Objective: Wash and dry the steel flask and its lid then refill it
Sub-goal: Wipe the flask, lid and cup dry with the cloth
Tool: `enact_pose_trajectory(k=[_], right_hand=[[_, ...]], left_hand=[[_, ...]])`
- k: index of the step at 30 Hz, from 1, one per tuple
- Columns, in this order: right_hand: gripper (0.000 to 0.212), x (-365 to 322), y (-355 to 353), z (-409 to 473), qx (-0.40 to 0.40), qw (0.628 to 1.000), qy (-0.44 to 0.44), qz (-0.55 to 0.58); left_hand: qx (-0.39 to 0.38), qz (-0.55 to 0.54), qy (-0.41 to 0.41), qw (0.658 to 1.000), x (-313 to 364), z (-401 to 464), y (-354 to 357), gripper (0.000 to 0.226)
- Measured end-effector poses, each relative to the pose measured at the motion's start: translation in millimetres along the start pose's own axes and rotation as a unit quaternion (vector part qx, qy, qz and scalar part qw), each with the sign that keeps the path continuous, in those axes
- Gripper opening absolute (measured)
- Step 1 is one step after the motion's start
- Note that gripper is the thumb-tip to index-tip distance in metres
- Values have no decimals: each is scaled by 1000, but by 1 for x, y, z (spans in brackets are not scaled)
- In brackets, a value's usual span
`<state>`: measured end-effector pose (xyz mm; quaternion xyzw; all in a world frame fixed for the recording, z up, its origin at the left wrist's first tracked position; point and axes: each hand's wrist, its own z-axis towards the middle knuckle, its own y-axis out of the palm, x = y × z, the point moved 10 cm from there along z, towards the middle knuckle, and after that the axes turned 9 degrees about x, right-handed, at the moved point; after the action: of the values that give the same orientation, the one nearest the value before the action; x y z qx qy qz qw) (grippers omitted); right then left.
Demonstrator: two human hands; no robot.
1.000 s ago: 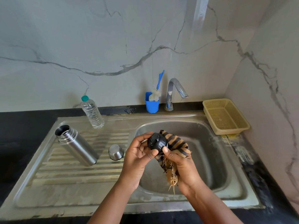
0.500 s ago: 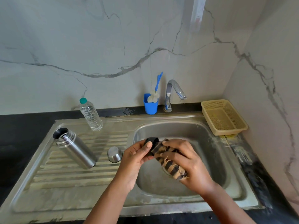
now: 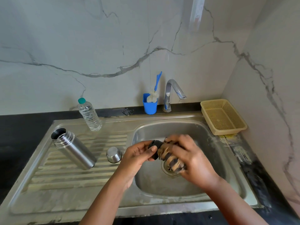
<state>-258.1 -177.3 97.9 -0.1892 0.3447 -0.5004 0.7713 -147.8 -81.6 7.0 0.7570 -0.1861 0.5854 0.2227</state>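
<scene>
Steel flask (image 3: 73,148), mouth open, standing well left of both hands on the drainboard; black lid (image 3: 154,148) pinched in left hand (image 3: 138,157), striped cloth (image 3: 172,161) bunched in right hand (image 3: 193,161) against it; drying step, refilling probably next.

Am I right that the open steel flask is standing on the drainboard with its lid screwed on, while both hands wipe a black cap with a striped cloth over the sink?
Not quite. In the head view the steel flask stands on the drainboard with its mouth open and no lid on it. The rest holds: the left hand holds the black cap and the right hand wipes it with the striped cloth over the sink.
</scene>
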Motion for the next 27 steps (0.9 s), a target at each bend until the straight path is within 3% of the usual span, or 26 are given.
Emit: enact_pose_trajectory(k=[3, 6, 8, 10, 12, 13, 15, 17, 20, 22, 25, 27], right_hand=[[35, 27, -3, -1, 56, 976, 160, 138], [45, 41, 5, -10, 60, 952, 242, 180], [42, 36, 4, -8, 48, 965, 212, 145], [35, 7, 5, 0, 2, 996, 72, 42], [34, -15, 15, 0, -46, 997, -48, -51], [34, -11, 17, 2, -49, 997, -39, -51], [34, 14, 15, 6, -7, 995, 86, 42], [33, 38, 15, 0, 40, 955, 243, 168], [15, 56, 29, -23, 81, 817, 465, 330], [16, 51, 40, -34, 72, 753, 532, 381], [18, 47, 45, -42, 57, 712, 577, 395], [18, 46, 50, -47, 53, 673, 612, 411]], left_hand=[[-1, -35, -10, 999, -1, 0, 0, 38], [-7, -47, -17, 999, -4, -2, -1, 39], [-7, -37, -14, 999, -6, -3, -2, 36], [-4, -41, -11, 999, -6, -4, -1, 29], [-7, -60, -11, 998, -5, -4, 0, 23], [-8, -66, -10, 998, -4, -4, 0, 21], [-16, -66, 0, 998, -1, -2, -1, 33], [-22, -86, -1, 996, -1, 0, -1, 53], [-18, -157, -13, 987, -3, 0, 0, 63], [-9, -205, -23, 979, -6, -2, 3, 60], [13, -232, -16, 973, -10, -3, 4, 61], [33, -221, 5, 975, -10, -3, 1, 45]])
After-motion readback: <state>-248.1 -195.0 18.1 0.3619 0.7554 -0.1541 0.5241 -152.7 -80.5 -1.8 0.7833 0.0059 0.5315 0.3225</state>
